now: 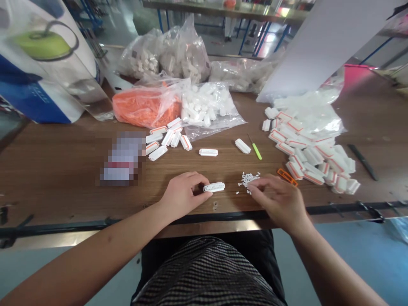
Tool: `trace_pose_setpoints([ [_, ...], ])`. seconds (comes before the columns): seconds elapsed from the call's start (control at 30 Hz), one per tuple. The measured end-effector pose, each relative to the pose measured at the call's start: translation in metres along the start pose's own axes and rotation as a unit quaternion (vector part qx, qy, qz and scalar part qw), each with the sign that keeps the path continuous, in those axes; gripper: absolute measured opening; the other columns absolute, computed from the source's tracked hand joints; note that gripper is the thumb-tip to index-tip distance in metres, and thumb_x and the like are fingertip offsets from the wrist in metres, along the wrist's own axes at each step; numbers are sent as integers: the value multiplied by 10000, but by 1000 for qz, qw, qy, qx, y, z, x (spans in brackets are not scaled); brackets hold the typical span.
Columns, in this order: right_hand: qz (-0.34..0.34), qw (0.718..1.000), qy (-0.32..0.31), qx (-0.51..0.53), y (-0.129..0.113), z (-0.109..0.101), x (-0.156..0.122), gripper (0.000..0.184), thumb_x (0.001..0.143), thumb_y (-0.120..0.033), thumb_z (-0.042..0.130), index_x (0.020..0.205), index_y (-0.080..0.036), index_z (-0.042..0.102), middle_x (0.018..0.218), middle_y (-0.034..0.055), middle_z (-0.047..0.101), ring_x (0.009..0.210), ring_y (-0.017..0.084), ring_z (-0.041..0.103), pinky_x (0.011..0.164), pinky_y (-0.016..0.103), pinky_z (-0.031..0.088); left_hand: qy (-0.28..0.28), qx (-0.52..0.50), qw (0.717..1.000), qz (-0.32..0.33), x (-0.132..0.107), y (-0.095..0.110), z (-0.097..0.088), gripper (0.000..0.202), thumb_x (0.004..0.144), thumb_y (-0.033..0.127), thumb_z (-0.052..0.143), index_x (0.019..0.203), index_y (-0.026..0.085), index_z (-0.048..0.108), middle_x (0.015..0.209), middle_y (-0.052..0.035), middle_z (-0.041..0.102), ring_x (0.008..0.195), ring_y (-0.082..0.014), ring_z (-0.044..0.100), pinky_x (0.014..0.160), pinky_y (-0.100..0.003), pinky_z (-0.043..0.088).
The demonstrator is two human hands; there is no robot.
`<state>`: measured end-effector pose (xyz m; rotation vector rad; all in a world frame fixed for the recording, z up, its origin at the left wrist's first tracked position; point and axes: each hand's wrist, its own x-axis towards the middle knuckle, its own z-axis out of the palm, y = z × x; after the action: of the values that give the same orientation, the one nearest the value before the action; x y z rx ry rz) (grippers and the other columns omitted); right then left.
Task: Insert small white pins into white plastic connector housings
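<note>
My left hand [185,192] pinches the left end of a narrow white plastic housing [214,187] between thumb and fingers, low over the table near its front edge. A row of small slots or marks shows on its upper face. To the right, a loose pile of tiny white pegs [247,179] lies on the wood. My right hand [280,199] reaches into that pile with thumb and fingertips drawn together; whatever is between them is too small to make out. Just beyond this hand lies an orange plastic frame [287,177].
A green-handled pick [256,151] and two single white housings [208,152] lie ahead. Many housings with orange trim [314,159] are heaped right, beside a dark flat tool [362,162]. Bags of orange parts [145,106] and white parts [207,104] stand behind. A blurred-out object [123,159] lies left.
</note>
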<state>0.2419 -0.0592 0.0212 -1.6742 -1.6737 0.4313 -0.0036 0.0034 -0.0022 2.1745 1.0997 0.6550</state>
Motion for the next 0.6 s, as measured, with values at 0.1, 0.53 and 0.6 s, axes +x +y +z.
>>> trace_pose_setpoints([
  [0.1, -102, 992, -80, 1, -21, 14, 13, 156, 848, -239, 607, 710, -228, 677, 668, -9, 688, 646, 151, 613, 726, 339, 434, -4, -1, 1000, -10, 0, 0, 1, 105, 760, 205, 751, 842, 214, 686, 697, 43, 597, 595, -110, 492, 609, -242, 390],
  [0.53, -273, 932, -142, -191, -30, 31, 31, 244, 859, -132, 550, 627, -190, 596, 615, 1, 585, 650, 151, 517, 721, 312, 370, -26, 2, 1000, -18, 0, 1, 0, 95, 778, 252, 730, 852, 220, 680, 743, 43, 625, 659, -124, 544, 661, -265, 436],
  [0.6, -295, 917, -155, -219, -32, 31, 34, 255, 862, -119, 542, 624, -185, 608, 615, 9, 589, 652, 156, 506, 725, 314, 368, -24, 8, 1000, -14, 0, 0, 1, 110, 780, 261, 730, 865, 216, 678, 753, 39, 631, 665, -127, 548, 669, -270, 443],
])
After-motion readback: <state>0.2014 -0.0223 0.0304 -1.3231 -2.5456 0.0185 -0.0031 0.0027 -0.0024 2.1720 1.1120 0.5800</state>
